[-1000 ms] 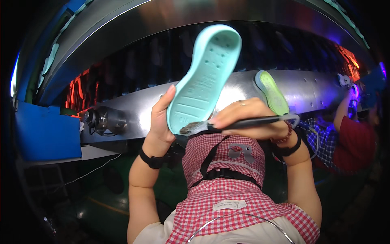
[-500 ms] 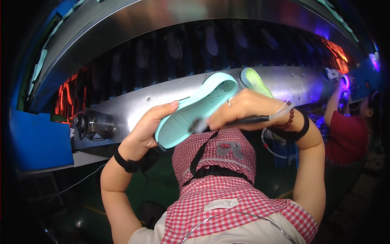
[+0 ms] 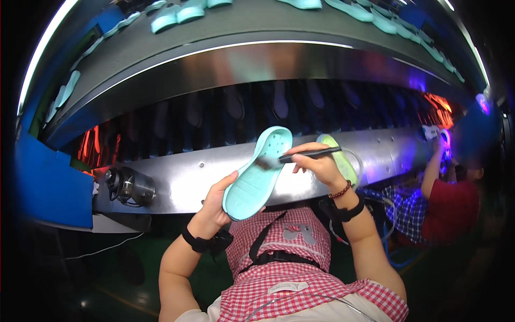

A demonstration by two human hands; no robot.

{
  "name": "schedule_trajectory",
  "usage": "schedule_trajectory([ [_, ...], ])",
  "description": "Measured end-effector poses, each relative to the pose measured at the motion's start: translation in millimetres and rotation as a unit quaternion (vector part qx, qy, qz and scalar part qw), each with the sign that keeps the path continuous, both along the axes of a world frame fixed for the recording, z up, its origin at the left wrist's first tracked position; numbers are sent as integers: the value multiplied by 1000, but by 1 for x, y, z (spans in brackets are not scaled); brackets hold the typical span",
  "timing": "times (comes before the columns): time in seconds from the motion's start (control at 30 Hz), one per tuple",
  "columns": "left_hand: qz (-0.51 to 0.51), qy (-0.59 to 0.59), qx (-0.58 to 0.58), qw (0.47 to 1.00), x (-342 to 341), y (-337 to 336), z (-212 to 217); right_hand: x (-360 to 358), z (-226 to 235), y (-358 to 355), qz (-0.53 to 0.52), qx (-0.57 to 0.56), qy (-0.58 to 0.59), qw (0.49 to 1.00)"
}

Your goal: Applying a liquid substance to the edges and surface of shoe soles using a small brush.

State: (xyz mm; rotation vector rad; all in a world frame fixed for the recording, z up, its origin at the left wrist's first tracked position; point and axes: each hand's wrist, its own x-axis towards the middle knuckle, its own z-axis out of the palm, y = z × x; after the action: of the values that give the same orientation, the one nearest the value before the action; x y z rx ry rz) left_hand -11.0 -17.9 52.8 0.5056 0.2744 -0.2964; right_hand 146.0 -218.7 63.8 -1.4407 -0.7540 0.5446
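My left hand (image 3: 216, 204) grips a turquoise shoe sole (image 3: 251, 189) by its near left edge, thumb on the rim. The sole is tilted, its hollow inner side facing up and its far end showing small holes. My right hand (image 3: 323, 165) is closed round the black handle of a brush (image 3: 308, 155). The brush's blurred bristles are at the inside of the sole, around its middle and left rim. Behind my right hand, a lime-green sole (image 3: 344, 167) with a pale edge lies on the steel ledge (image 3: 182, 185).
Beyond the ledge, dark slots run under a metal hood (image 3: 257, 61), with an orange glow at both ends. More turquoise soles (image 3: 190, 12) rest on the belt above. A motor-like unit (image 3: 131, 185) stands at left. A person in red (image 3: 453, 206) works at right.
The view has tilted up, bringing the belt and its soles into sight. The sole has turned more upright, and the brush has moved from its near end toward its far end.
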Motion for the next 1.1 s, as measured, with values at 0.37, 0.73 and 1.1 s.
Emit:
schedule_trajectory([
  [0.37,217,-134,180,950,-49,33,55,-62,3,-7,50,210,108,970],
  [0.73,642,-190,-49,741,16,277,222,-32,-37,-17,-59,233,271,932],
  [1.1,95,-69,899,422,165,207,258,-1,-54,-17,-86,216,329,915],
])
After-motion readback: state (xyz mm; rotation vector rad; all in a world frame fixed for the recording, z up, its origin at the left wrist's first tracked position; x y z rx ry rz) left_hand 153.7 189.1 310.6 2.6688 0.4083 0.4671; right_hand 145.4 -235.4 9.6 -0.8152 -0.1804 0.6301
